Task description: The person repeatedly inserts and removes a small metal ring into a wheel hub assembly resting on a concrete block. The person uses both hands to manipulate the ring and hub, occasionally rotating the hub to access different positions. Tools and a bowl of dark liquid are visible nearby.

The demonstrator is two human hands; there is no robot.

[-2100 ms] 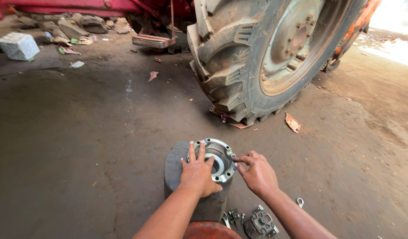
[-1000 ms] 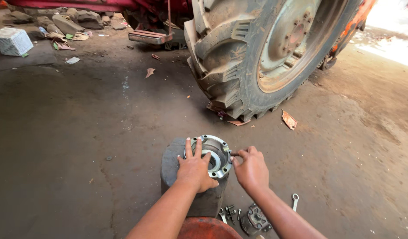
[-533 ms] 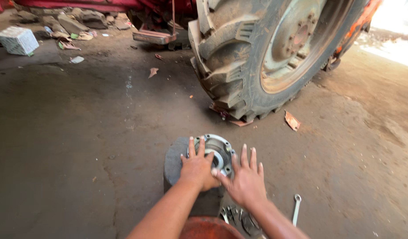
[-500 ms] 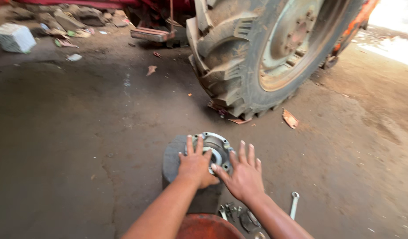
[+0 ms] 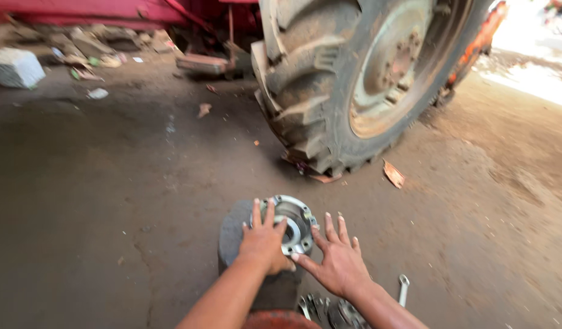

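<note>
The round metal hub flange (image 5: 288, 223) sits on a dark block (image 5: 235, 234) on the dirt floor (image 5: 98, 213), low in the frame. Left hand (image 5: 265, 244) lies flat on the flange at its 8 o'clock side, fingers loosely spread, gripping nothing. Right hand (image 5: 337, 262) is splayed open at the flange's 4 o'clock, thumb touching the rim. A wrench (image 5: 403, 289) lies at 4 o'clock of that hand. A tractor tyre (image 5: 354, 79) stands at 12 o'clock.

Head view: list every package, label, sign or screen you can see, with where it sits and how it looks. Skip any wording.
No labels, signs or screens show.
Pale block: far left on the ground near the red machine; boxy, whitish grey; could be a carton or a stone, cannot tell.
Scraps of litter: on the ground near that block; small, pale, crumpled.
</note>
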